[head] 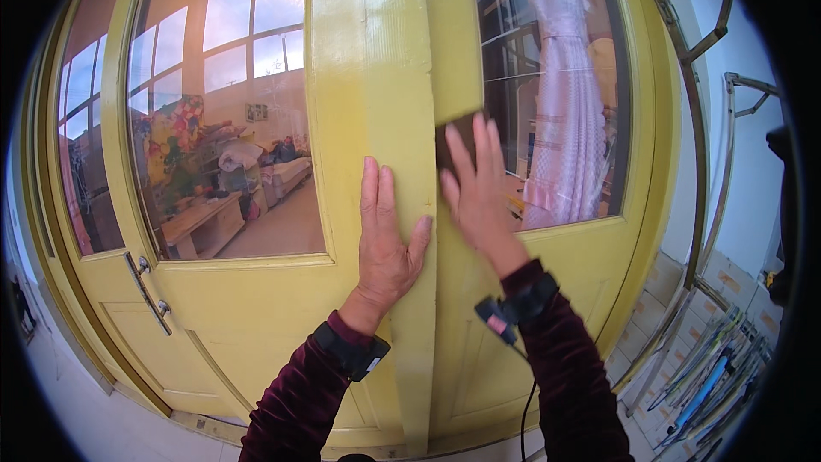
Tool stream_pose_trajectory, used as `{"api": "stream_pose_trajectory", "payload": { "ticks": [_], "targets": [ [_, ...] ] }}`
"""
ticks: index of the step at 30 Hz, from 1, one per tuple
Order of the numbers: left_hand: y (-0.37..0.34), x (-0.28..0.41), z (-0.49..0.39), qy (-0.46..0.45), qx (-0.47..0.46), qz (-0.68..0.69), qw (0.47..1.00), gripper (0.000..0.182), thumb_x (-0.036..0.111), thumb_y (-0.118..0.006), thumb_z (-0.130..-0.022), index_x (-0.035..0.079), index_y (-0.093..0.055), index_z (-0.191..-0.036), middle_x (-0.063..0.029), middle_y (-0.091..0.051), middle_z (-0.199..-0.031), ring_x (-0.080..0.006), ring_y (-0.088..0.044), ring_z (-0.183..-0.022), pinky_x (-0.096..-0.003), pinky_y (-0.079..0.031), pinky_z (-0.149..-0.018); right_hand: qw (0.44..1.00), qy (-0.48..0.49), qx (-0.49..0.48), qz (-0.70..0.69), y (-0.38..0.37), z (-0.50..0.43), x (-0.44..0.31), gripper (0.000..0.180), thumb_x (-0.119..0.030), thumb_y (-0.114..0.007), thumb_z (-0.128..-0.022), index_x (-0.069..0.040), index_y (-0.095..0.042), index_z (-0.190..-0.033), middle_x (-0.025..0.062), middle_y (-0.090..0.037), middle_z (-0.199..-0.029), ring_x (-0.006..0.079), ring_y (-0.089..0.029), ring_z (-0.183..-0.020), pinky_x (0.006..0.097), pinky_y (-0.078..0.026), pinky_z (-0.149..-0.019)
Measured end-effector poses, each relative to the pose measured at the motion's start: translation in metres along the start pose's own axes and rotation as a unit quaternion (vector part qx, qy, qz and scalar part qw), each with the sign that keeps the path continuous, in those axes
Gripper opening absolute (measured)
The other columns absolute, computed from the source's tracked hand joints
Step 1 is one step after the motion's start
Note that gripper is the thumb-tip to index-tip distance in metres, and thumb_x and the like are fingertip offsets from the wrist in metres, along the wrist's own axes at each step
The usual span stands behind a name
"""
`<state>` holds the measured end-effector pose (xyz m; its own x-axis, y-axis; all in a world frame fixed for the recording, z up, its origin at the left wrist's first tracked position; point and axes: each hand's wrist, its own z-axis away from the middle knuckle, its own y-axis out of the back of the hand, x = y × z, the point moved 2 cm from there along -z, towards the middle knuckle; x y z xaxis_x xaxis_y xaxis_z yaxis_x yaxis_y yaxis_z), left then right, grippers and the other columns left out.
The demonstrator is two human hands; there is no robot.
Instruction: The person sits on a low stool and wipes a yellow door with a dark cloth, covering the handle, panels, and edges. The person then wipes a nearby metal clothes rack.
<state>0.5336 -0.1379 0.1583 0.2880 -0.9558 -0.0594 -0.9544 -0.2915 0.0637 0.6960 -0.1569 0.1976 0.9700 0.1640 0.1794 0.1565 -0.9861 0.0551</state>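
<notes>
My left hand [389,237] lies flat on a yellow painted wooden door post [401,102], its fingers pointing up and its thumb near the post's right edge. To its right, my right hand [478,186] presses a dark brown rectangular pad [457,144] against the yellow door frame beside the glass. The pad's material cannot be made out; the fingers over it are slightly blurred. Both wrists carry black bands over dark red velvet sleeves, and a black cable hangs from the right one.
Glass panes [218,141] flank the post, with a pink curtain [564,109] behind the right one. A metal door handle [147,295] is at lower left. At right stand a metal frame [696,141] and a bundle of hangers [712,372] on the tiled side.
</notes>
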Motion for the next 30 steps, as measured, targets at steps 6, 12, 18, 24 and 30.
{"api": "stream_pose_trajectory", "payload": {
  "ticks": [6,12,18,24,30],
  "targets": [
    [0.001,-0.002,0.001,-0.023,0.008,-0.033,0.999,0.075,0.002,-0.065,-0.088,-0.008,-0.024,-0.150,-0.0315,-0.021,-0.155,-0.0462,-0.030,-0.142,-0.0436,-0.029,-0.116,0.996,0.059,0.057,0.026,-0.011,-0.117,0.033,0.054,-0.028,-0.056,-0.098,-0.014,-0.040,-0.147,0.0254,-0.029,-0.154,0.0464,-0.029,-0.141,0.0481,-0.031,-0.114],
    [-0.002,-0.006,0.004,-0.008,0.020,-0.017,1.000,0.067,0.003,-0.059,-0.092,-0.006,-0.027,-0.150,-0.0281,-0.022,-0.157,-0.0417,-0.029,-0.144,-0.0426,-0.029,-0.116,0.995,0.068,0.070,0.001,-0.012,-0.045,0.018,0.054,-0.018,-0.061,-0.094,-0.011,-0.044,-0.145,0.0251,-0.033,-0.151,0.0461,-0.033,-0.139,0.0478,-0.034,-0.113],
    [-0.004,-0.005,0.003,-0.006,0.026,-0.015,1.000,0.059,0.016,-0.053,-0.100,-0.003,-0.029,-0.150,-0.0244,-0.025,-0.157,-0.0378,-0.028,-0.144,-0.0423,-0.024,-0.117,0.988,-0.067,-0.141,0.016,0.004,0.167,-0.038,0.067,-0.011,-0.071,-0.080,-0.013,-0.048,-0.143,0.0229,-0.036,-0.151,0.0427,-0.038,-0.137,0.0510,-0.038,-0.109],
    [-0.007,-0.007,0.005,-0.018,0.034,-0.056,0.998,0.058,0.014,-0.051,-0.100,-0.001,-0.029,-0.151,-0.0228,-0.026,-0.157,-0.0361,-0.029,-0.144,-0.0415,-0.025,-0.117,0.988,-0.017,-0.154,-0.011,0.014,0.253,-0.044,0.061,-0.015,-0.074,-0.079,-0.012,-0.053,-0.137,0.0248,-0.037,-0.148,0.0466,-0.039,-0.133,0.0579,-0.037,-0.107],
    [-0.007,-0.006,0.005,-0.012,0.038,-0.055,0.998,0.056,0.011,-0.051,-0.099,0.000,-0.032,-0.151,-0.0201,-0.027,-0.158,-0.0333,-0.029,-0.145,-0.0400,-0.022,-0.118,0.994,-0.076,-0.074,0.014,0.019,0.169,0.006,0.065,-0.018,-0.074,-0.080,-0.014,-0.050,-0.140,0.0206,-0.039,-0.147,0.0414,-0.038,-0.136,0.0528,-0.035,-0.111]
  ]
}}
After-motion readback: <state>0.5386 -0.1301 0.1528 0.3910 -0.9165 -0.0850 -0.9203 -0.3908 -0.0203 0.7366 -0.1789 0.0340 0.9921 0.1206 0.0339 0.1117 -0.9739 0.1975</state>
